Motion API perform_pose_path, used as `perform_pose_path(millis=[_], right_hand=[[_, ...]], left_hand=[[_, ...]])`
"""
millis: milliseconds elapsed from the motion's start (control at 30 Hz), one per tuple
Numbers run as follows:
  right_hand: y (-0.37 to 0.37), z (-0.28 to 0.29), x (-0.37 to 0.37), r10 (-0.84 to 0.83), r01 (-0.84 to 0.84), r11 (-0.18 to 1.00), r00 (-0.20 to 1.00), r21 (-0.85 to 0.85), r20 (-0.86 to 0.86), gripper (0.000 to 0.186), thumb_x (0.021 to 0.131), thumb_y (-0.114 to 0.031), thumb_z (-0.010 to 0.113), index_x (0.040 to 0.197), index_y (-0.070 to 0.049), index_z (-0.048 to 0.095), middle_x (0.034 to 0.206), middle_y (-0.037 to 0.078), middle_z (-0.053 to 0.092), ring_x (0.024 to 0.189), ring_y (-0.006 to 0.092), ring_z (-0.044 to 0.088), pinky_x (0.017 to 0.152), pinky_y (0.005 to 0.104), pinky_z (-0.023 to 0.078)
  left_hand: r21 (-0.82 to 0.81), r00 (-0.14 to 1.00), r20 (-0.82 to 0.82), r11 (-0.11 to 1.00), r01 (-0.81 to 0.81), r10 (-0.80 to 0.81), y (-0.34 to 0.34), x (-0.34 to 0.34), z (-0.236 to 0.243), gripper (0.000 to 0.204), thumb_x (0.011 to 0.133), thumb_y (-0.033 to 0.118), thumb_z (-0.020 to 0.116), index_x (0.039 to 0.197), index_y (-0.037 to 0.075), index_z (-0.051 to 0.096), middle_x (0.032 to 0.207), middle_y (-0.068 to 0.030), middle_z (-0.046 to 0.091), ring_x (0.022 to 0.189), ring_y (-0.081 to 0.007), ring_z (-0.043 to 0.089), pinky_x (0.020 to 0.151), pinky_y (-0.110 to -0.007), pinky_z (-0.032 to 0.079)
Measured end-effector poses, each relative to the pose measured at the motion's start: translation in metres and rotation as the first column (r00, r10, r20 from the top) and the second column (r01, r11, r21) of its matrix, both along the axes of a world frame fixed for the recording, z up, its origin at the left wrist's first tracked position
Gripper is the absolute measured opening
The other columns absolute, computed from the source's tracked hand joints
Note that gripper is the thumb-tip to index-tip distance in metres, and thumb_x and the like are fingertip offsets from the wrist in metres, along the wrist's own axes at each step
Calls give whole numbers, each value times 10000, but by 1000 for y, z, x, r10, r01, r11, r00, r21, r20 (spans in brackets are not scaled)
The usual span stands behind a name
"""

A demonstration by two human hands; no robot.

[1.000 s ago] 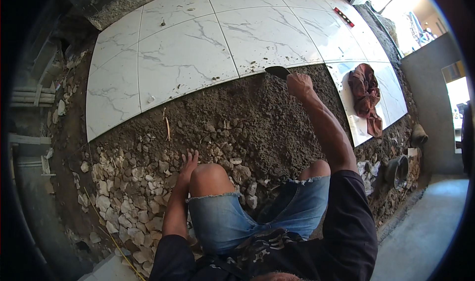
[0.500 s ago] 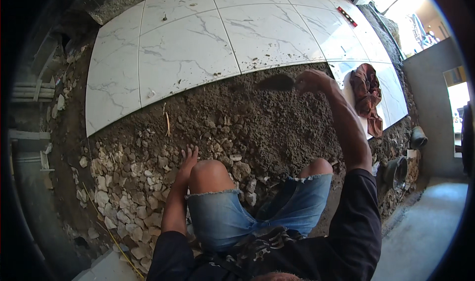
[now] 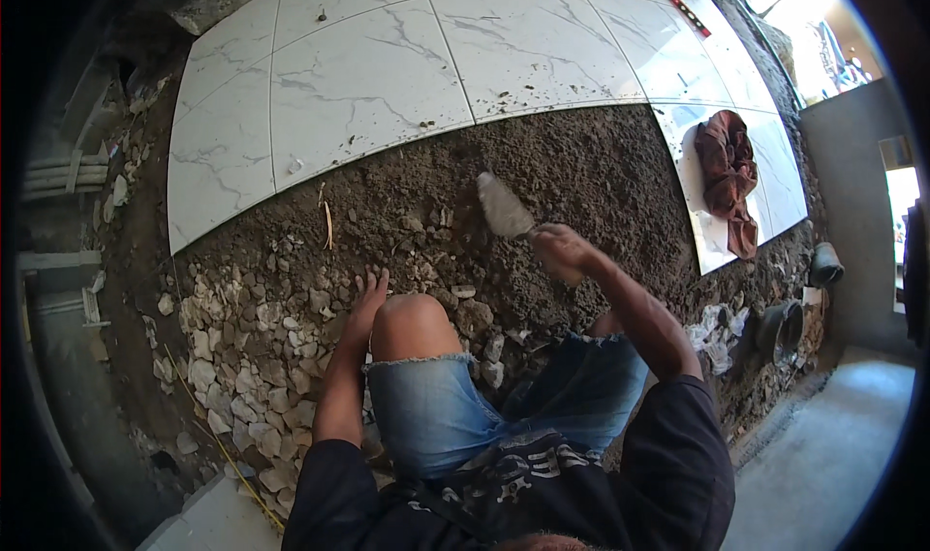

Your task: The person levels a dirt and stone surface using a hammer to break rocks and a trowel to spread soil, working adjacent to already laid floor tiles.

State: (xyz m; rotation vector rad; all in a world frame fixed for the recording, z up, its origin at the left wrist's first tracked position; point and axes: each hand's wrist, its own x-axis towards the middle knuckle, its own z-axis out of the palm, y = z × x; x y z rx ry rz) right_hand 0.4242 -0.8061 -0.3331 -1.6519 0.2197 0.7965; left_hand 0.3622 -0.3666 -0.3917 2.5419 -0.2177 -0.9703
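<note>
My right hand is closed round the handle of a trowel. The trowel's pale, slightly blurred blade points up and left over dark, crumbly mortar. My left hand rests beside my left knee with its fingers apart and nothing held, near the broken stones. White marble-patterned tiles lie beyond the mortar, with crumbs along their near edge.
A reddish-brown cloth lies on the right-hand tiles. Farther back is a red spirit level. Crumpled plastic and a dark bucket are at right. A yellow line runs along the lower left.
My right hand has drawn the trowel back from the tile edge, toward me and left. Its blade now shows its pale face. My left hand stays beside the knee.
</note>
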Motion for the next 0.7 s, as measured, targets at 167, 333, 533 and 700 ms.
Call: perform_pose_path(millis=[167, 333, 533, 700], right_hand=[[87, 14, -34, 46, 56, 967, 921, 248, -387, 325, 962, -281, 438, 1133, -33, 558, 820, 85, 610, 540, 149, 552, 432, 313, 484], [90, 16, -36, -25, 171, 920, 923, 352, -384, 309, 965, -279, 383, 1083, -42, 541, 730, 67, 562, 495, 145, 522, 411, 310, 462], [45, 20, -45, 88, 236, 877, 777, 418, -623, 310, 968, -270, 340, 1094, -46, 513, 704, 39, 545, 456, 117, 481, 364, 272, 415], [47, 22, -57, -72, 319, 873, 833, 369, -549, 358, 987, -332, 321, 1159, -87, 518, 667, 24, 513, 442, 106, 454, 350, 261, 400]], left_hand=[[159, 989, 38, 978, 135, -142, 56, -13, -88, 977, 794, 436, 666, 1503, 98, 86, 1534, -277, -5, 1369, -561, -1, 1067, -609, 282], [242, 937, 148, 930, 276, -316, 52, -16, -93, 1018, 785, 474, 666, 1492, 43, 74, 1520, -309, -17, 1358, -575, -48, 1109, -598, 191], [39, 997, -49, 997, 69, -67, 33, -11, -70, 1014, 797, 492, 646, 1471, -20, 88, 1496, -352, 2, 1348, -587, -58, 1124, -597, 119], [149, 943, 143, 949, 279, -300, 49, -10, -117, 975, 802, 492, 645, 1485, 37, 119, 1500, -347, -3, 1352, -586, -39, 1099, -618, 179]])
